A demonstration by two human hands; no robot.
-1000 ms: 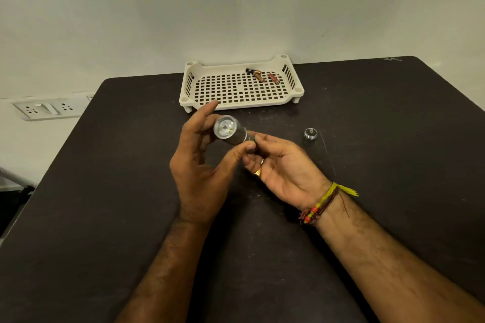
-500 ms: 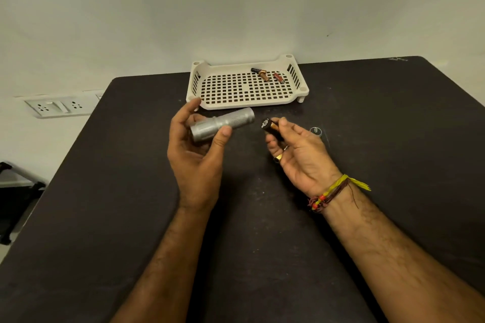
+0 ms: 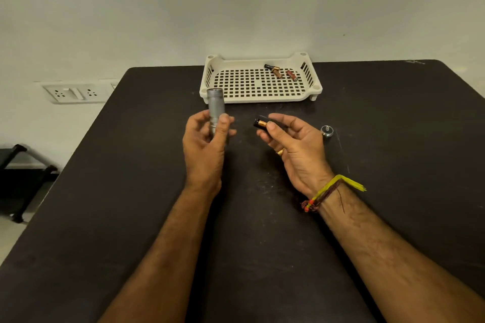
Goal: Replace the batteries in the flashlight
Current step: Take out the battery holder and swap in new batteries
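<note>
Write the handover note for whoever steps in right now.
Left hand: holds the silver flashlight body upright, open end up.
Right hand: holds a black-and-copper battery at its fingertips.
End cap: on the black table, right of the right hand.
White tray: holds loose batteries.
Done: cap off.
Left: load batteries, screw cap on.

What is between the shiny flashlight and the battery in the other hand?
Nothing: only bare black table shows between the silver metal flashlight and the black-and-copper battery, head view.
</note>
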